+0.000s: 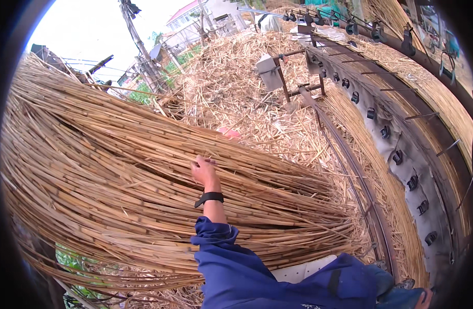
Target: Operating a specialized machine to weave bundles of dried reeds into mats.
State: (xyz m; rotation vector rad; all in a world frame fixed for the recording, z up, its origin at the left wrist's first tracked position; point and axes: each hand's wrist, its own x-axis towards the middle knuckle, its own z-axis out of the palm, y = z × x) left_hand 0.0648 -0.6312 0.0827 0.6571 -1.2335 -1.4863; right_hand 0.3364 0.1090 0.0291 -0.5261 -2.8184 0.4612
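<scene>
Head view: a large bundle of long, tan, jointed stalks (159, 193) sweeps across the left and middle, curving down from the upper left and narrowing toward its right end. The left hand (203, 171) is on top of the bundle, near its middle, back of the hand showing and fingers bent inward; whether its grip is clenched around any stalks or merely resting on them cannot be told. A black band (209, 199) circles that wrist, below a rolled blue sleeve (216, 257). A patch of skin below the bundle's right end may be the right hand, but it is cut off, so its grip cannot be judged. Beyond the bundle lies a heap of loose straw (216, 77). To the bundle's right, a curved metal rail (350, 154) runs beside a grey strip (401, 175) set with black clips (397, 157). A pale perforated panel (303, 269) shows just below the bundle's right end.
</scene>
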